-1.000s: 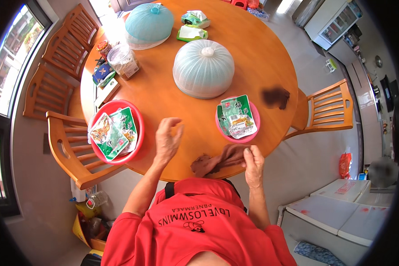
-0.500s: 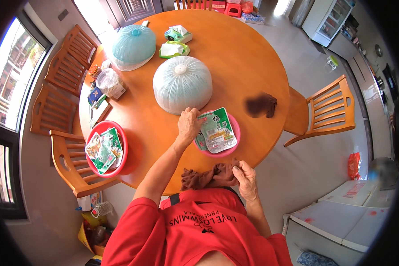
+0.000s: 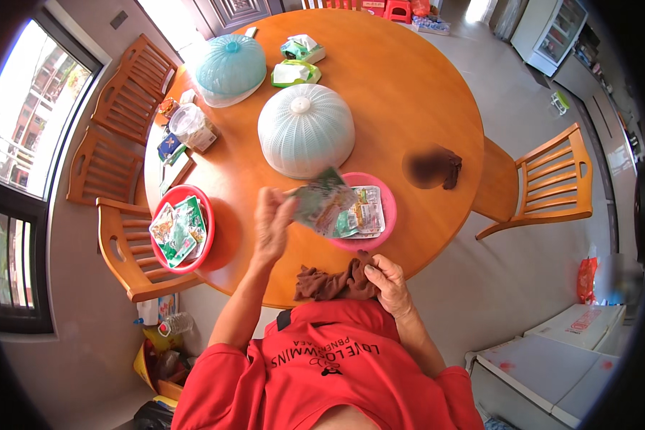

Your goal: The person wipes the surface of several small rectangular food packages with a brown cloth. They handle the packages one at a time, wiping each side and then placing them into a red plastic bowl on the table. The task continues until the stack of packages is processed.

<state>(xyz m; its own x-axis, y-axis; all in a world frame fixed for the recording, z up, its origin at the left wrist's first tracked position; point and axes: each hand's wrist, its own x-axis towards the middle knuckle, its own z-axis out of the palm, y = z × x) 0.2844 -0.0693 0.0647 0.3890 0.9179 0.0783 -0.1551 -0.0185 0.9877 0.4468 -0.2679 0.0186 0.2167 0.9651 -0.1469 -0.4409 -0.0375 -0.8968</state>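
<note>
Pinched in my left hand (image 3: 274, 223) is a green food packet (image 3: 324, 203), lifted and blurred by motion. It hangs partly over a pink basin (image 3: 388, 215) where more packets (image 3: 365, 212) lie. My right hand (image 3: 388, 282) grips the end of a brown cloth (image 3: 331, 282), which rests along the table's near edge against my red shirt. On the left stands a red basin (image 3: 206, 242) with several green and white packets (image 3: 180, 229) in it.
A pale mesh food cover (image 3: 307, 132) stands just beyond the pink basin. Farther left are a blue food cover (image 3: 229, 70), a clear plastic tub (image 3: 193, 129) and tissue packs (image 3: 294, 73). Another dark brown cloth (image 3: 451, 169) lies right. Wooden chairs (image 3: 552, 179) surround the round table (image 3: 416, 93).
My left hand has picked the top packet out of the pink basin and drawn it up to the left. My right hand keeps its hold on the brown cloth.
</note>
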